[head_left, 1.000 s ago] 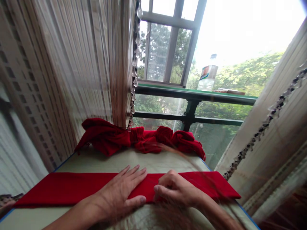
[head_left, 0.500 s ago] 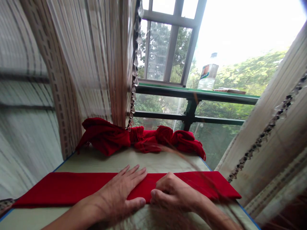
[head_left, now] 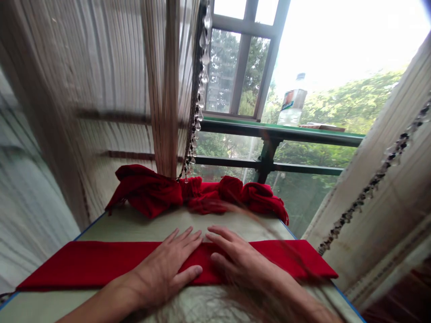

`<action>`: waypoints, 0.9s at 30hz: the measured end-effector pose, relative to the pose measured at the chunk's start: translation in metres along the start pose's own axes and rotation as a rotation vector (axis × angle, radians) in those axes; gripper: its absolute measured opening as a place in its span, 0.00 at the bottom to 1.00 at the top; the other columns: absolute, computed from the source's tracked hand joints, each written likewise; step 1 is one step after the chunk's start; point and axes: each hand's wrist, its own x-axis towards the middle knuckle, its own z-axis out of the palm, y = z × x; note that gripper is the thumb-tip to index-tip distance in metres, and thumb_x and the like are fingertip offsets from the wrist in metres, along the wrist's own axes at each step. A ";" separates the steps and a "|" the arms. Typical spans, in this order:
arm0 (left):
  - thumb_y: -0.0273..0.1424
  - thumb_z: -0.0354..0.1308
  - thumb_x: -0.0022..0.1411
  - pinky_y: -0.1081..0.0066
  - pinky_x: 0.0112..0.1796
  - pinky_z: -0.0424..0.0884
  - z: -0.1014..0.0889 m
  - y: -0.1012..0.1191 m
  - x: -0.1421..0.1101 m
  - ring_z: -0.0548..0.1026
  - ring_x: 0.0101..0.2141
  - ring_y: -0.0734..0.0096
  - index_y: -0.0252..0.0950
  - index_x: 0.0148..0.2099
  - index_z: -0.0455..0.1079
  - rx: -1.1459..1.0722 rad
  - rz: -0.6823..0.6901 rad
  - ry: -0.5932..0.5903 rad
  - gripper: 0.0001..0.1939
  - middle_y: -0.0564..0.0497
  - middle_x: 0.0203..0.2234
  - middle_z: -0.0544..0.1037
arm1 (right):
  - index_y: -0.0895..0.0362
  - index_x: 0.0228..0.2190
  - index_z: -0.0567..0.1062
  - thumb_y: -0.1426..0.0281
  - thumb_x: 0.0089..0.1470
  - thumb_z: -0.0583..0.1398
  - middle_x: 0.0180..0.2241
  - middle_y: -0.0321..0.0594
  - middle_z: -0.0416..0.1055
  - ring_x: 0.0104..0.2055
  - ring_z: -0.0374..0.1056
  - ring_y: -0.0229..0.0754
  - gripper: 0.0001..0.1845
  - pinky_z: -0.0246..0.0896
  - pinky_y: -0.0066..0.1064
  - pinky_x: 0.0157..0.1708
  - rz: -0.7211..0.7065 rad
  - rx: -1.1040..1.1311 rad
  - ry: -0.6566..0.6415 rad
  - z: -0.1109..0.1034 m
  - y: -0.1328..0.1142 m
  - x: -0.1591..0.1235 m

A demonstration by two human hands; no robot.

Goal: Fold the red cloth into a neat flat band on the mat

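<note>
A red cloth, folded into a long flat strip point(head_left: 101, 264), lies across the pale table point(head_left: 198, 224) in front of me. My left hand point(head_left: 171, 260) rests flat on its middle, fingers stretched toward the far edge and thumb out to the side. Just to the right, my right hand point(head_left: 237, 255) is over the same strip with its fingers extended and apart; neither hand holds anything. Beyond them, at the table's far end, lies a crumpled red fringed cloth point(head_left: 151, 193). Loose strands of hair blur across the lower part of the view.
Striped curtains point(head_left: 114, 80) hang on the left, edged with a bead trim point(head_left: 201, 98); another curtain point(head_left: 380, 179) hangs on the right. Behind the table runs a dark green railing point(head_left: 303, 134) with a clear bottle point(head_left: 292, 105) on the ledge by the open window.
My right hand has gone from curled to opened, its fingers reaching toward the strip's far edge. My left hand stays nearly in place. The left curtain has swayed.
</note>
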 end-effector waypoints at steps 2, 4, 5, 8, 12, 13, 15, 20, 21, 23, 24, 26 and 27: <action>0.44 0.55 0.78 0.43 0.73 0.47 -0.001 0.000 -0.001 0.51 0.75 0.45 0.40 0.79 0.55 0.013 -0.026 -0.037 0.35 0.42 0.76 0.55 | 0.57 0.71 0.65 0.58 0.70 0.58 0.75 0.59 0.59 0.77 0.52 0.63 0.35 0.45 0.62 0.76 -0.003 -0.025 -0.069 0.004 0.003 0.001; 0.46 0.53 0.79 0.43 0.73 0.46 -0.002 0.000 -0.001 0.49 0.76 0.47 0.41 0.80 0.52 0.014 -0.029 -0.058 0.36 0.43 0.77 0.53 | 0.59 0.73 0.61 0.55 0.70 0.58 0.75 0.58 0.56 0.78 0.48 0.63 0.38 0.39 0.65 0.77 -0.007 -0.050 -0.128 0.005 0.004 0.002; 0.46 0.53 0.79 0.43 0.73 0.46 -0.003 0.000 -0.001 0.48 0.76 0.47 0.41 0.81 0.51 0.011 -0.027 -0.065 0.36 0.44 0.77 0.52 | 0.59 0.73 0.59 0.53 0.71 0.57 0.76 0.57 0.54 0.79 0.46 0.63 0.39 0.37 0.65 0.77 -0.004 -0.069 -0.155 0.005 0.003 0.003; 0.48 0.51 0.79 0.41 0.73 0.44 -0.006 0.002 -0.001 0.45 0.77 0.46 0.40 0.81 0.47 0.016 -0.058 -0.118 0.38 0.43 0.78 0.48 | 0.60 0.75 0.54 0.49 0.70 0.56 0.77 0.56 0.48 0.80 0.42 0.62 0.43 0.34 0.64 0.77 0.020 -0.134 -0.212 0.003 -0.001 0.002; 0.51 0.52 0.78 0.40 0.73 0.42 -0.007 0.003 -0.001 0.42 0.77 0.44 0.38 0.81 0.45 0.037 -0.080 -0.170 0.41 0.42 0.78 0.45 | 0.59 0.75 0.54 0.42 0.67 0.58 0.77 0.56 0.44 0.80 0.39 0.62 0.50 0.33 0.63 0.77 0.066 -0.169 -0.230 0.001 -0.006 -0.001; 0.52 0.52 0.78 0.40 0.73 0.42 -0.007 0.003 -0.001 0.42 0.77 0.44 0.39 0.82 0.44 0.037 -0.064 -0.161 0.42 0.42 0.78 0.45 | 0.60 0.75 0.53 0.40 0.65 0.58 0.78 0.56 0.43 0.80 0.38 0.62 0.52 0.32 0.63 0.77 0.079 -0.173 -0.232 0.000 -0.007 -0.001; 0.54 0.52 0.77 0.41 0.73 0.42 -0.008 0.002 -0.003 0.42 0.77 0.44 0.42 0.82 0.42 0.037 -0.033 -0.147 0.43 0.44 0.78 0.45 | 0.60 0.75 0.53 0.36 0.60 0.60 0.78 0.56 0.42 0.80 0.37 0.63 0.58 0.32 0.63 0.77 0.089 -0.177 -0.239 -0.001 -0.007 -0.002; 0.58 0.47 0.78 0.42 0.73 0.42 -0.011 -0.004 -0.005 0.44 0.77 0.44 0.45 0.81 0.47 0.009 0.002 -0.131 0.40 0.45 0.78 0.48 | 0.61 0.74 0.56 0.42 0.69 0.54 0.77 0.56 0.47 0.80 0.41 0.59 0.47 0.35 0.64 0.77 0.057 -0.176 -0.189 -0.001 -0.002 0.002; 0.57 0.46 0.78 0.42 0.73 0.42 -0.011 -0.005 -0.005 0.45 0.77 0.44 0.45 0.81 0.49 0.001 0.001 -0.109 0.39 0.45 0.78 0.49 | 0.61 0.74 0.56 0.45 0.71 0.52 0.77 0.56 0.48 0.80 0.42 0.58 0.44 0.36 0.64 0.77 0.045 -0.179 -0.157 0.001 -0.002 0.005; 0.56 0.46 0.79 0.43 0.74 0.42 -0.012 -0.006 -0.004 0.45 0.77 0.45 0.43 0.80 0.52 -0.006 -0.001 -0.072 0.38 0.44 0.78 0.50 | 0.63 0.74 0.55 0.51 0.73 0.52 0.77 0.57 0.48 0.80 0.42 0.57 0.41 0.36 0.63 0.77 0.017 -0.185 -0.118 0.005 -0.002 0.010; 0.56 0.46 0.79 0.44 0.74 0.41 -0.012 -0.007 -0.003 0.45 0.77 0.45 0.42 0.81 0.52 -0.007 -0.001 -0.069 0.38 0.43 0.77 0.51 | 0.64 0.74 0.54 0.53 0.72 0.53 0.77 0.57 0.48 0.80 0.42 0.57 0.41 0.36 0.62 0.77 0.005 -0.187 -0.119 0.007 -0.003 0.013; 0.56 0.46 0.79 0.46 0.74 0.40 -0.013 -0.006 -0.003 0.45 0.77 0.47 0.39 0.81 0.50 -0.014 0.001 -0.087 0.40 0.41 0.77 0.50 | 0.65 0.75 0.52 0.55 0.72 0.54 0.77 0.57 0.47 0.80 0.42 0.56 0.41 0.36 0.60 0.77 -0.014 -0.190 -0.151 0.013 -0.004 0.016; 0.56 0.47 0.79 0.46 0.74 0.40 -0.014 -0.005 -0.003 0.45 0.77 0.47 0.37 0.81 0.49 -0.017 -0.001 -0.099 0.41 0.40 0.77 0.50 | 0.66 0.75 0.52 0.55 0.72 0.54 0.77 0.57 0.47 0.80 0.42 0.56 0.41 0.37 0.59 0.77 -0.021 -0.191 -0.167 0.016 -0.005 0.016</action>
